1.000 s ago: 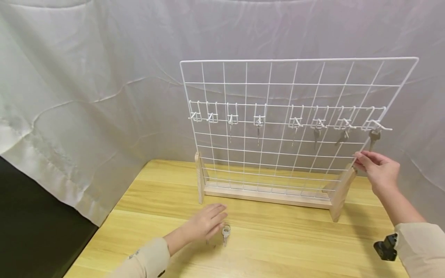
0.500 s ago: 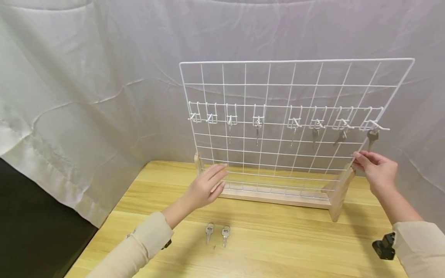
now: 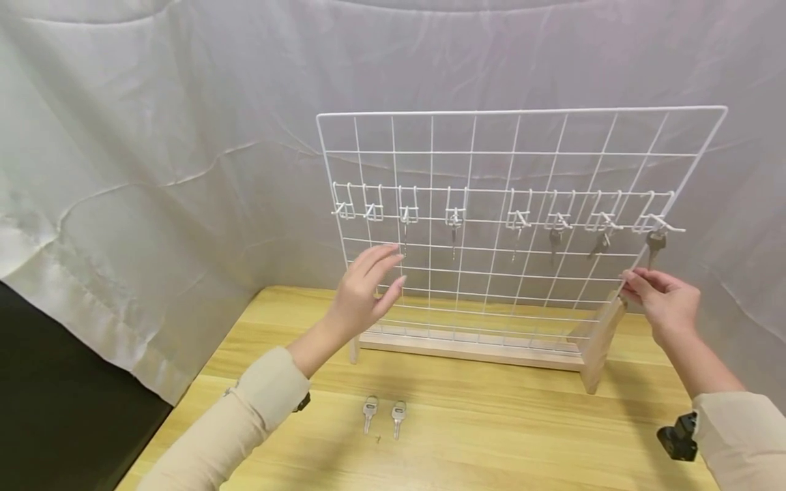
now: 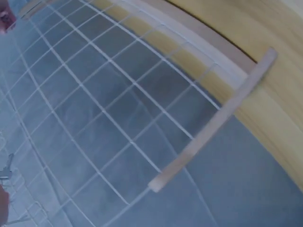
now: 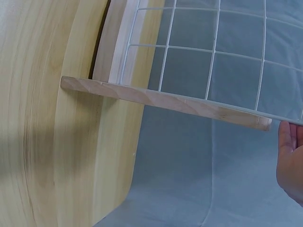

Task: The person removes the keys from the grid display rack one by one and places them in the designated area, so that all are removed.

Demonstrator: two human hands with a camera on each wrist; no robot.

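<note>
A white wire grid rack (image 3: 491,271) stands on the table in a wooden base (image 3: 473,351). Wire hooks run across it in a row. Keys hang from several hooks, among them a dark key (image 3: 656,243) at the far right; the two leftmost hooks (image 3: 372,211) carry none. My left hand (image 3: 362,286) is raised before the grid's left part with fingers loosely extended, just below the hanging key (image 4: 7,169) of the third hook. Nothing shows in it. At the grid's right edge, my right hand (image 3: 666,303) pinches the frame wire above the wooden side support (image 5: 165,101).
Two silver keys, a left one (image 3: 370,410) and a right one (image 3: 398,414), lie side by side on the wooden table (image 3: 491,429). A tiny brownish bit (image 3: 378,438) is near them. Grey cloth (image 3: 215,82) hangs behind and to the left.
My left hand has risen from beside the two table keys to the grid's left part, uncovering the left key. My right hand stays on the grid's edge.
</note>
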